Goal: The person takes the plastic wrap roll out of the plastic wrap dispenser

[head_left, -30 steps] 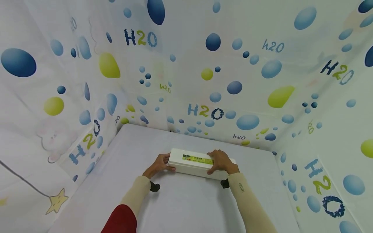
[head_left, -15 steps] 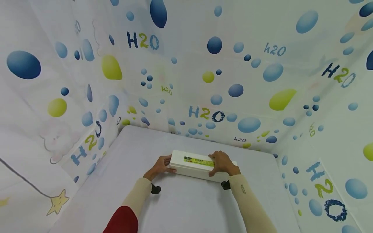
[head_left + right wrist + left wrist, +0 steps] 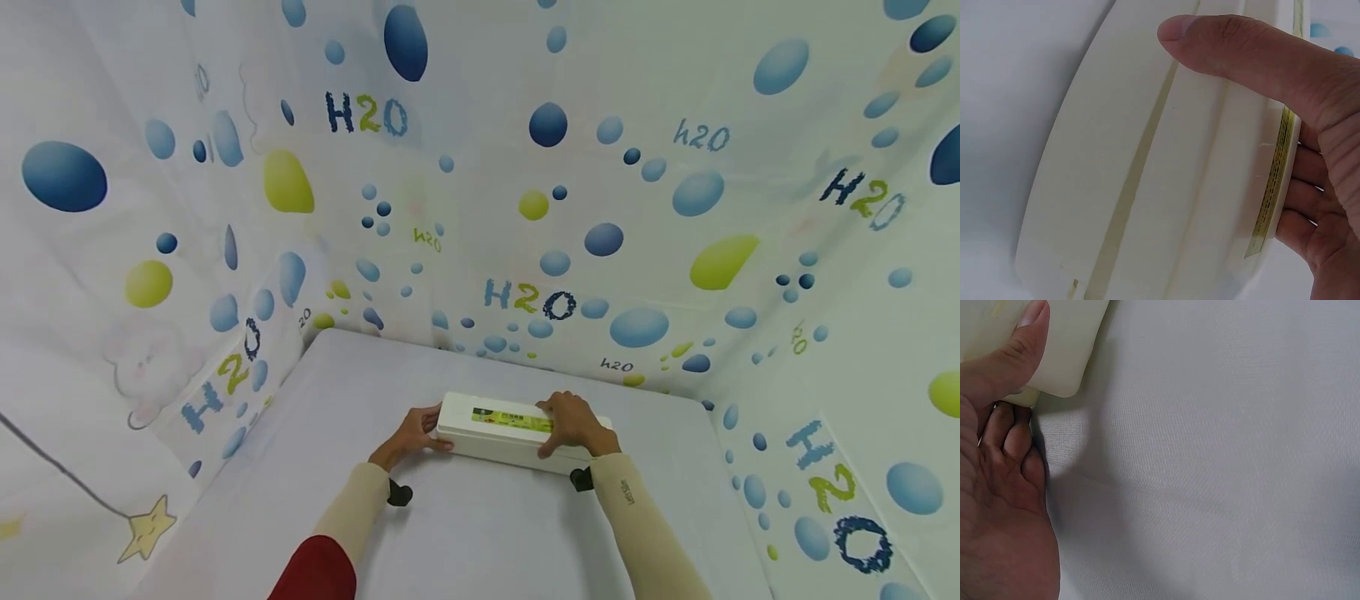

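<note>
A long white lidded box (image 3: pixel 491 447) lies on the white table, with a yellow-green label (image 3: pixel 506 418) along its top. My left hand (image 3: pixel 411 433) holds its left end, the thumb against the front face and the fingers behind. In the left wrist view, the thumb (image 3: pixel 1022 350) presses on a corner of the box, and the other fingers curl under its end. My right hand (image 3: pixel 573 423) grips across the lid near the right end and hides part of the label. The right wrist view shows that thumb (image 3: pixel 1235 47) on the long front side, over the lid seam.
White table cloth (image 3: pixel 480 533) spreads in front of the box and to both sides. Behind the table hangs a white curtain (image 3: pixel 480 208) printed with blue and green drops and "H2O", which also encloses the left and right sides.
The head view has shifted slightly. Both hands keep their hold on the box, which stays in about the same place on the table.
</note>
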The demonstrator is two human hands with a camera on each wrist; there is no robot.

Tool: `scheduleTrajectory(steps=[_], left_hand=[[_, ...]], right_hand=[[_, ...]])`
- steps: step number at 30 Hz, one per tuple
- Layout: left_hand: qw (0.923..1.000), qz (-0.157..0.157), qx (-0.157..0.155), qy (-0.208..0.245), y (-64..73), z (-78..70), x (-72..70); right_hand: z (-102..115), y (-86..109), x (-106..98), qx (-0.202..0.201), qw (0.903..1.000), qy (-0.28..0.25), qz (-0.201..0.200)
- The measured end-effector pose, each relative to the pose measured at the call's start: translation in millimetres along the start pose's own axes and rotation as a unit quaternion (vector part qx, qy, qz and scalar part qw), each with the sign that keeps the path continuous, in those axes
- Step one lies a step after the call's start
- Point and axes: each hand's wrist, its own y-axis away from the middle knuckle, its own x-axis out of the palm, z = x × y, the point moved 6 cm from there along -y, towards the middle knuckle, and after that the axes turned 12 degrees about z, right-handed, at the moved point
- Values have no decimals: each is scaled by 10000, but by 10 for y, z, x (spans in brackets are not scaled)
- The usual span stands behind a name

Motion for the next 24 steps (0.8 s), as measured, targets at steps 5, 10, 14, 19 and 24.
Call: scheduleTrajectory(steps=[5,10,14,19,24], left_hand=[[10000,-33,-47,-39,4,11,9],[10000,-10,9,2,5,18,5],[10000,7,51,17,12,18,4],[10000,13,68,64,26,10,6],[9999,6,148,-26,48,-31,0]], right_hand=[[6,15,-27,-15,10000,45,-27],[-20,30,-56,22,9999,148,-39],[-55,47,-61,45,9998,199,-83],[-93,69,-63,118,9997,146,-152],[-103,101,-77,146,9995,130,-251]])
